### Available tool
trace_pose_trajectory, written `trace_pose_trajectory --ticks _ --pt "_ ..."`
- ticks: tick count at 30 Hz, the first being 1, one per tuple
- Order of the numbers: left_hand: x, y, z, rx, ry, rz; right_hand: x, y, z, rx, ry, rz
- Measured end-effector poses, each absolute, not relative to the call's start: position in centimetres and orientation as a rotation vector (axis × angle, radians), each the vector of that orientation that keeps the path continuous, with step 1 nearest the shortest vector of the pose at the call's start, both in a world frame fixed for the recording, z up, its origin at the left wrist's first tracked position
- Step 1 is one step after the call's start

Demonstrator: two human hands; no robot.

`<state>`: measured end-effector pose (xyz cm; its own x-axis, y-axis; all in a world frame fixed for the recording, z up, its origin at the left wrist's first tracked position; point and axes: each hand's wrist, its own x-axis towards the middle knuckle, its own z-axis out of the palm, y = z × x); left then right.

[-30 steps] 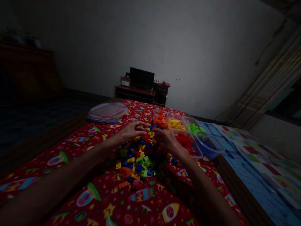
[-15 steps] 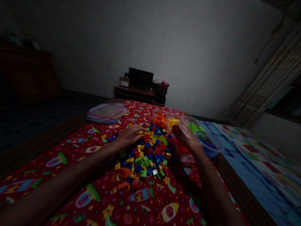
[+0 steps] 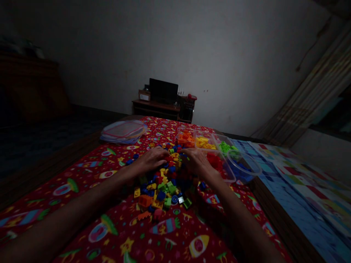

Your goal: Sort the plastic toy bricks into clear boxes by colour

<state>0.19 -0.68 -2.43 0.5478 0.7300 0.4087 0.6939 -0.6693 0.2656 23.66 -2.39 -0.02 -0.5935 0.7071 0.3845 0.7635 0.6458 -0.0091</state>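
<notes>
A pile of small toy building bricks (image 3: 171,188) in mixed colours lies on a red patterned cloth (image 3: 131,219). At the pile's left side is my left hand (image 3: 153,157), fingers bent and thumb apart, against red and yellow bricks. My right hand (image 3: 196,160) reaches over the pile's right side, its fingers stretched out and angled down to the bricks; its fingertips are in shadow. Just right of it stands a clear divided box, whose red bricks (image 3: 215,160) are partly covered by my right hand. Orange bricks (image 3: 186,137), yellow bricks (image 3: 204,143) and green bricks (image 3: 227,148) fill other compartments.
A round clear tub (image 3: 256,171) with blue bricks stands at the box's right. Stacked clear lids (image 3: 123,131) lie at the far left of the cloth. Behind are a monitor (image 3: 163,91) and a low desk (image 3: 153,106). Blue bedding (image 3: 285,197) spreads on the right.
My right hand has moved left from above the divided box to the pile, uncovering the yellow bricks and more of the red ones. My left hand has barely moved.
</notes>
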Motion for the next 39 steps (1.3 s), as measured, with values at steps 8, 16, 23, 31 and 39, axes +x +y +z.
trace_pose_trajectory --ticks 8,16,23,31,39 --pt "-1.6 0.8 -2.2 2.632 1.297 0.813 20.5 -3.0 -3.5 -0.831 -2.711 -0.082" --pt "-1.2 0.4 -4.6 2.711 1.192 0.783 21.6 -3.0 -0.2 -0.951 -2.804 -0.098" --pt "-1.1 -0.4 -4.2 2.7 1.203 0.837 21.5 -3.3 -0.2 -1.066 -2.771 -0.061" --pt "-0.2 -0.1 -1.6 2.31 1.317 0.787 21.7 -3.1 -0.7 -1.109 -2.548 0.097" --pt "0.1 -0.3 -1.9 2.228 1.379 0.772 21.3 -3.6 0.1 -1.128 -2.667 0.079"
